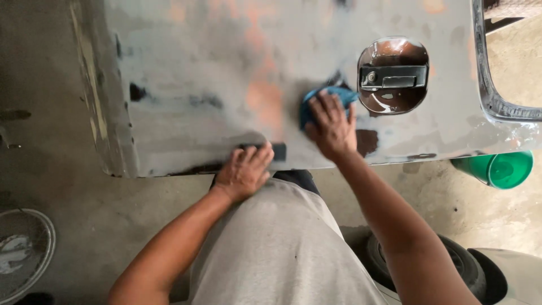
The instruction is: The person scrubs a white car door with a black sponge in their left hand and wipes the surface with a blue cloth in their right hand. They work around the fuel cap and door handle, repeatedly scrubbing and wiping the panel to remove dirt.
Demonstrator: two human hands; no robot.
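A grey, sanded car door panel (226,62) with orange and dark patches lies flat in front of me. My right hand (332,127) presses a blue cloth (339,94) flat on the panel, just left of the recessed door handle (393,77). My left hand (244,170) rests on the panel's near edge, fingers curled over a dark block (276,151) that lies there. Only the block's right end shows past the fingers.
A green bucket (499,168) stands on the concrete floor under the panel's right end. A tyre (463,262) with a pale car body part lies at the lower right. A round fan guard (22,254) sits at the lower left. The window opening's frame (491,96) borders the panel's right.
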